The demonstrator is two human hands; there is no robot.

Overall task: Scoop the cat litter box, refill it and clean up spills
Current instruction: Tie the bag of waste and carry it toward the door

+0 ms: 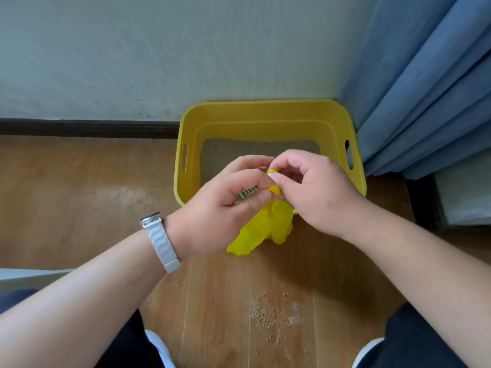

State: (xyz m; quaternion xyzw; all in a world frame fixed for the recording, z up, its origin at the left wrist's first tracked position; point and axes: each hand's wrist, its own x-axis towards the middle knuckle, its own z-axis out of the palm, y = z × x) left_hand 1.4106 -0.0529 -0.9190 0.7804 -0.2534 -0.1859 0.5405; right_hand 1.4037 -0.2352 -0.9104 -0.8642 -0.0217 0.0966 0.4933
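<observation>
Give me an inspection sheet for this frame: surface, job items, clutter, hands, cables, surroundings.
Surface: wooden floor, pale smear beside the spill.
Job's things: yellow litter box against the wall, litter inside; yellow bag in front of it, neck gathered.
Clutter: spilled granules on the floor between the feet.
Hands: left hand and right hand pinch the bag's neck; the left also holds a grey slotted piece.
Cables: nothing seen.
Surroundings: white wall, dark skirting, blue curtain at right.

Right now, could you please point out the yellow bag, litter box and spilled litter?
yellow bag [265, 229]: head view, bulging lower part.
litter box [265, 108]: head view, far rim.
spilled litter [261, 312]: head view, densest patch.
</observation>
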